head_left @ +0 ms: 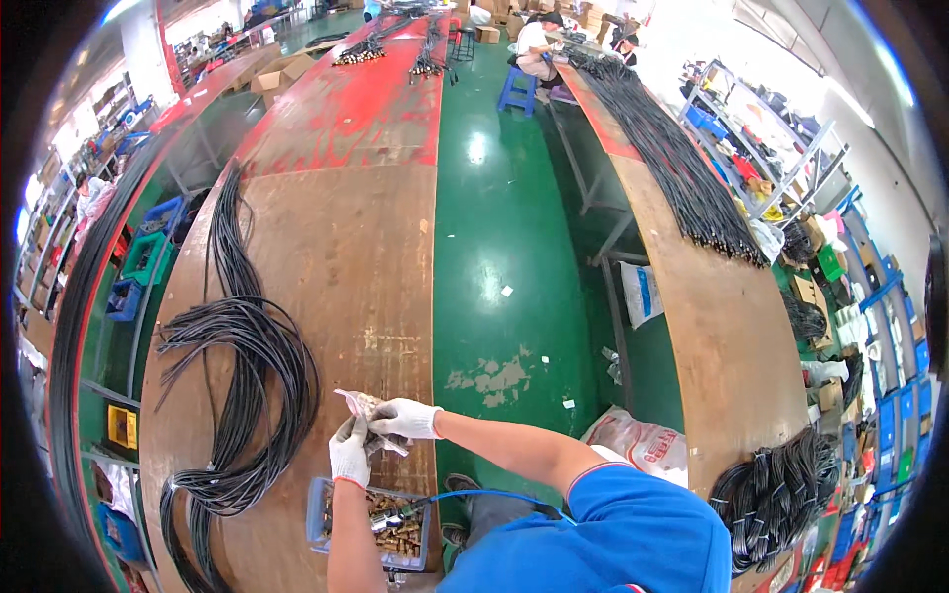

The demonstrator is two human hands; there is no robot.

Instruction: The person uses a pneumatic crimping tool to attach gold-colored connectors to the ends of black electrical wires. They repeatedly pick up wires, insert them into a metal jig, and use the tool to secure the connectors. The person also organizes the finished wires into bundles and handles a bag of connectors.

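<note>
Head view. Left hand, white-gloved, at 6 o'clock of frame: forearm rises vertically from lower edge, fingers closed on lower end of small clear plastic bag. Right hand, white-gloved: forearm enters from 4 o'clock, crosses inward, fingers pinch bag's upper right part. Bag held just above wooden bench, at near edge. Blue tray of brass fittings directly below hands, at 6 o'clock. Black cable bundle at 9 o'clock of hands. Bag contents too small to identify. Tray partly hidden by left forearm.
</note>
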